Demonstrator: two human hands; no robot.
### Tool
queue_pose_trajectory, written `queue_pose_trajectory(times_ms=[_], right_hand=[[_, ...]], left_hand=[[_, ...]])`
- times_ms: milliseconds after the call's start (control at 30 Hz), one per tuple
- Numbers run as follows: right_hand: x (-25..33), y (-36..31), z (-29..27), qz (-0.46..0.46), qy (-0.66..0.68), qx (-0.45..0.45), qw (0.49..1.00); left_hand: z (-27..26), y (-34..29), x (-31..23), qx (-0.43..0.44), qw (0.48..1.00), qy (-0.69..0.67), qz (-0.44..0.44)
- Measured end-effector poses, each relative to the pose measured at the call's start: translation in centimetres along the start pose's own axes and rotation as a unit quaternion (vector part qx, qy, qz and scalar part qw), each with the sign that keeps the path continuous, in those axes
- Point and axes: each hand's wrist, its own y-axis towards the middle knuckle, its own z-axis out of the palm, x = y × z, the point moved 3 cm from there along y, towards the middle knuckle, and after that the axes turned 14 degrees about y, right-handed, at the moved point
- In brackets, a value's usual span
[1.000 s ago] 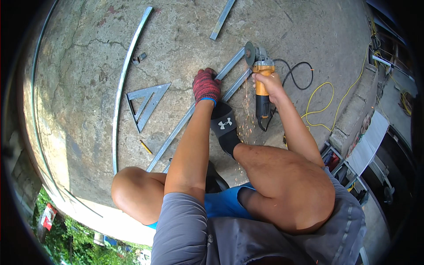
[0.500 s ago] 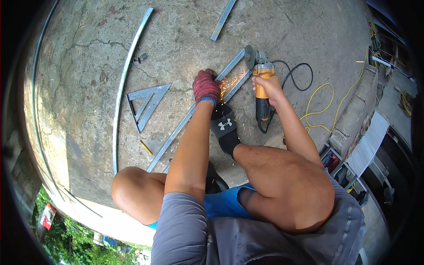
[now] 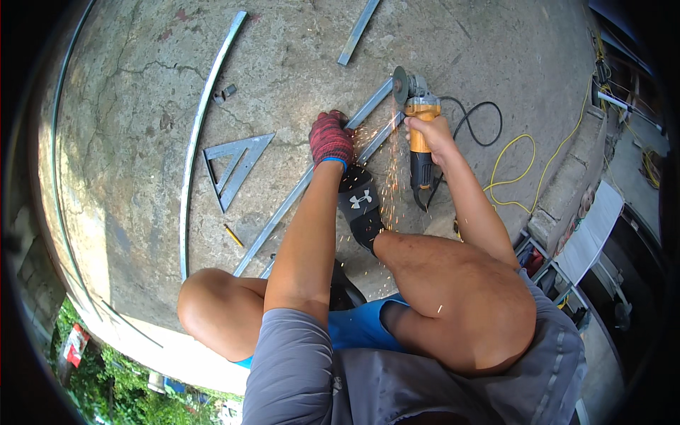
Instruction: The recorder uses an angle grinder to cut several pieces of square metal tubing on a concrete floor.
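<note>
My right hand [image 3: 433,136], bare, is wrapped round the body of an orange and black angle grinder [image 3: 423,168]. Its disc [image 3: 400,86] meets the far end of a metal bar [image 3: 371,105] lying slantwise on the concrete. Sparks [image 3: 393,166] spray from there toward my foot and shin. My left hand [image 3: 331,138], in a red and black knit glove, is closed over that bar; its fingertips are partly hidden. A second metal bar [image 3: 382,137] runs alongside on the right, close to my foot in a black slide sandal [image 3: 360,200].
A triangular metal square [image 3: 239,166], a yellow pencil [image 3: 233,235] and a long metal strip [image 3: 193,152] lie to the left. Another bar [image 3: 358,34] is at the far side. The grinder's black cord [image 3: 500,117] and a yellow cord [image 3: 530,161] loop on the right.
The grinder has tilted and shifted up slightly. The sparks, earlier thrown toward the glove, now stream more downward along my foot and leg. My left hand stays in place.
</note>
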Motion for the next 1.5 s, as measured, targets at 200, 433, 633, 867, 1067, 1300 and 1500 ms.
queue_pose_trajectory(times_ms=[200, 433, 633, 867, 1067, 1300, 1500], right_hand=[[0.4, 0.1, 0.4, -0.002, -0.013, 0.001, 1.0], [0.5, 0.5, 0.1, -0.006, -0.014, -0.003, 1.0], [0.5, 0.8, 0.2, -0.007, -0.019, 0.0, 1.0], [0.8, 0.9, 0.3, -0.006, -0.019, -0.003, 1.0], [1.0, 0.7, 0.6, -0.006, -0.013, -0.005, 1.0], [0.8, 1.3, 0.3, -0.009, -0.01, 0.0, 1.0], [0.6, 1.3, 0.3, -0.008, -0.017, 0.002, 1.0]], left_hand=[[0.1, 0.0, 0.1, -0.007, 1.0, -0.003, -0.005], [0.2, 0.0, 0.0, -0.012, 1.0, -0.009, 0.0], [0.4, 0.2, 0.3, -0.014, 1.0, -0.01, 0.002], [0.2, 0.0, 0.1, -0.016, 1.0, -0.007, 0.004], [0.3, 0.1, 0.2, -0.016, 1.0, -0.015, 0.005], [0.1, -0.1, 0.1, -0.022, 1.0, -0.016, 0.007], [0.1, -0.1, 0.1, -0.023, 1.0, -0.008, 0.006]])
